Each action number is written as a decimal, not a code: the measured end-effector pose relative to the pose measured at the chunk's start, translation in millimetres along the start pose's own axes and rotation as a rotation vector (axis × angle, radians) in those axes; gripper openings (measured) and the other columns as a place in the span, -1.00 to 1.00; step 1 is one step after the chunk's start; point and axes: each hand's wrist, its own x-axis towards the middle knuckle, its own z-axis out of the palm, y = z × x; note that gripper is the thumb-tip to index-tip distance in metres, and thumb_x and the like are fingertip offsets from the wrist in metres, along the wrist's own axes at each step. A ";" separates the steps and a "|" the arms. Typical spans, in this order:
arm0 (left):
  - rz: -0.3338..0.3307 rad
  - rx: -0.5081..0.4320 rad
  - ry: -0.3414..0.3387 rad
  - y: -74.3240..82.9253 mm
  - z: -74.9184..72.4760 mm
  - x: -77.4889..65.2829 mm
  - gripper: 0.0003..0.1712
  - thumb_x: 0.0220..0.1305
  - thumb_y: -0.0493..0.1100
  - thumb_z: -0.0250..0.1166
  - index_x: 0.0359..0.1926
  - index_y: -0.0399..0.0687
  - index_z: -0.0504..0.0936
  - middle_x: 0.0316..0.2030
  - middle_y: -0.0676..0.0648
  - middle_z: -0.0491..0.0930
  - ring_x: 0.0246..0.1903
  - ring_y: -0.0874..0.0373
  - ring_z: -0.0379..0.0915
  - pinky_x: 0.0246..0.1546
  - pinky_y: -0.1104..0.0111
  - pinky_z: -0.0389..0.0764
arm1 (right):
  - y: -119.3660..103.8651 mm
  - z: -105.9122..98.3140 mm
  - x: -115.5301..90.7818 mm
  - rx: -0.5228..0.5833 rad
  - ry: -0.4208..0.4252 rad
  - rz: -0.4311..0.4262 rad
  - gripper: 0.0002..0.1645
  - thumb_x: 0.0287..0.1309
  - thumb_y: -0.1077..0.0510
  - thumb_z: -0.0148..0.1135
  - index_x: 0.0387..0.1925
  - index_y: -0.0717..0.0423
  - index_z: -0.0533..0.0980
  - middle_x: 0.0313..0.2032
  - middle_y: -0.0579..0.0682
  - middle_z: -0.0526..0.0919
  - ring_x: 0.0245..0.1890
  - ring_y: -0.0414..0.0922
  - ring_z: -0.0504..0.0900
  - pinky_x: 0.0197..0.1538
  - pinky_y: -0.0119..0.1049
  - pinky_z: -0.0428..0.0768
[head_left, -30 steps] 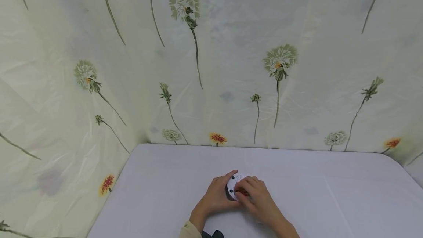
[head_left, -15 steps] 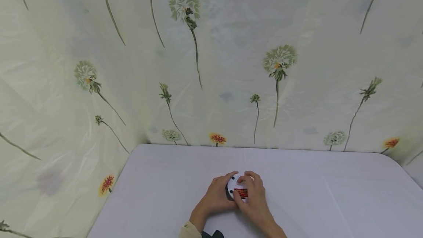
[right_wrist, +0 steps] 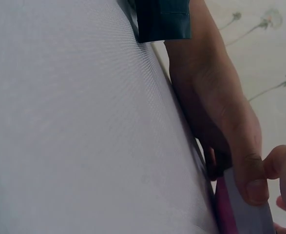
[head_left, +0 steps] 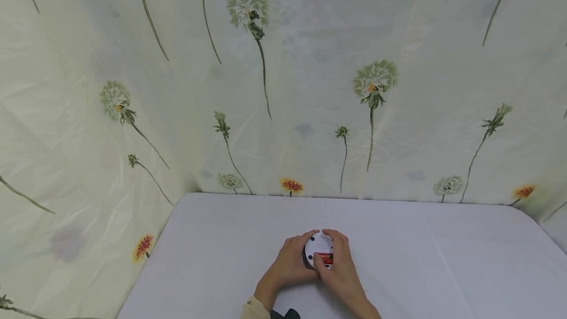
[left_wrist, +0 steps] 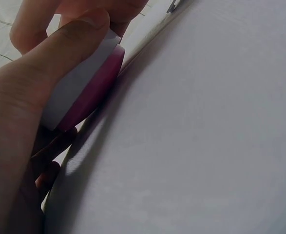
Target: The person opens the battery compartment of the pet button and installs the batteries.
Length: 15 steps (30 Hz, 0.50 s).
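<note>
A round device (head_left: 322,241) lies on the table with its white underside up. That face shows a patch of small speaker holes, dark round feet and an open battery bay holding red batteries (head_left: 327,258). From the side, in the left wrist view, the device (left_wrist: 77,90) has a white part and a pink part. My left hand (head_left: 292,262) grips its left side, fingers at the far edge and thumb at the near edge. My right hand (head_left: 343,272) holds it from the right, thumb by the batteries and index finger at the far rim. The right palm hides the device's right edge.
The white-covered table (head_left: 221,230) reaches to a curtain (head_left: 301,87) printed with dandelions, which hangs behind and on the left. A dark object (head_left: 290,314) is partly visible at the bottom edge, beside the left sleeve (head_left: 254,308).
My right hand has shifted from over the batteries to the device's right side, uncovering the red batteries and speaker holes. Its index finger has straightened to the far rim. The left hand stays put.
</note>
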 end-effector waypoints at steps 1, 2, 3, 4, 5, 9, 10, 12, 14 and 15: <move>0.006 0.003 0.003 -0.1 0.1 0.1 0.05 -0.18 0.29 0.46 0.36 0.27 0.22 0.17 0.15 0.49 0.13 0.23 0.39 0.20 0.22 0.33 | -0.3 0.0 0.0 0.002 0.001 -0.003 -0.25 0.06 0.18 0.29 0.26 0.02 0.19 0.25 0.08 0.21 0.17 -0.02 0.34 0.20 0.03 0.40; 0.011 0.006 0.005 -0.3 0.4 0.2 0.05 -0.18 0.30 0.46 0.36 0.26 0.22 0.17 0.15 0.49 0.13 0.23 0.40 0.19 0.23 0.33 | -0.6 0.0 0.1 0.004 0.004 -0.009 -0.26 0.06 0.18 0.29 0.26 0.03 0.20 0.24 0.09 0.22 0.17 -0.03 0.34 0.19 0.03 0.40; 0.017 0.007 0.007 -0.5 0.5 0.2 0.05 -0.18 0.29 0.46 0.36 0.26 0.23 0.17 0.15 0.49 0.12 0.24 0.40 0.19 0.23 0.32 | -0.6 0.0 0.0 0.002 0.009 -0.020 -0.27 0.05 0.18 0.29 0.25 0.03 0.21 0.23 0.08 0.23 0.17 -0.04 0.34 0.19 0.02 0.40; 0.025 0.007 0.010 -0.7 0.7 0.2 0.05 -0.18 0.28 0.47 0.36 0.25 0.23 0.17 0.15 0.49 0.12 0.25 0.40 0.19 0.24 0.32 | -0.7 -0.1 -0.1 0.001 0.014 -0.033 -0.27 0.04 0.19 0.30 0.24 0.04 0.22 0.22 0.09 0.23 0.17 -0.05 0.33 0.18 0.02 0.40; 0.031 0.006 0.013 -0.8 0.8 0.2 0.04 -0.18 0.27 0.47 0.36 0.25 0.23 0.17 0.16 0.49 0.12 0.26 0.40 0.20 0.24 0.31 | -0.8 -0.1 -0.3 -0.002 0.019 -0.045 -0.27 0.02 0.20 0.31 0.23 0.04 0.23 0.22 0.09 0.24 0.17 -0.06 0.32 0.18 0.01 0.40; 0.044 0.003 0.017 -0.2 -0.3 -0.3 0.03 -0.17 0.23 0.47 0.35 0.23 0.24 0.18 0.16 0.48 0.12 0.28 0.41 0.19 0.25 0.31 | -0.4 -0.4 -1.4 -0.017 0.031 -0.075 -0.25 -0.04 0.21 0.35 0.21 0.03 0.26 0.20 0.07 0.26 0.19 -0.10 0.29 0.18 -0.12 0.36; 0.045 0.005 0.017 0.2 -0.8 -0.4 0.02 -0.17 0.23 0.47 0.35 0.23 0.24 0.18 0.16 0.48 0.12 0.28 0.41 0.19 0.25 0.31 | -0.1 -0.4 -1.8 -0.021 0.031 -0.078 -0.25 -0.05 0.21 0.36 0.21 0.03 0.26 0.19 0.07 0.26 0.20 -0.11 0.28 0.18 -0.16 0.34; 0.038 0.006 0.015 1.0 -1.4 -0.7 0.03 -0.17 0.23 0.47 0.36 0.23 0.24 0.18 0.15 0.48 0.13 0.27 0.41 0.19 0.25 0.32 | 0.3 -0.6 -2.3 -0.023 0.030 -0.076 -0.25 -0.05 0.20 0.36 0.21 0.03 0.26 0.20 0.06 0.25 0.21 -0.11 0.28 0.19 -0.25 0.30; 0.028 0.006 0.011 1.6 -1.8 -1.0 0.03 -0.17 0.23 0.48 0.36 0.24 0.24 0.18 0.15 0.48 0.13 0.25 0.41 0.19 0.24 0.32 | 0.7 -0.7 -2.5 -0.021 0.028 -0.076 -0.25 -0.04 0.19 0.35 0.21 0.03 0.26 0.20 0.06 0.25 0.21 -0.11 0.28 0.20 -0.32 0.27; 0.025 0.007 0.010 1.7 -1.9 -1.1 0.03 -0.17 0.23 0.48 0.36 0.25 0.24 0.18 0.15 0.48 0.13 0.25 0.40 0.19 0.24 0.32 | 0.7 -0.8 -2.6 -0.018 0.027 -0.077 -0.25 -0.03 0.19 0.35 0.21 0.03 0.26 0.20 0.06 0.25 0.22 -0.10 0.28 0.20 -0.33 0.26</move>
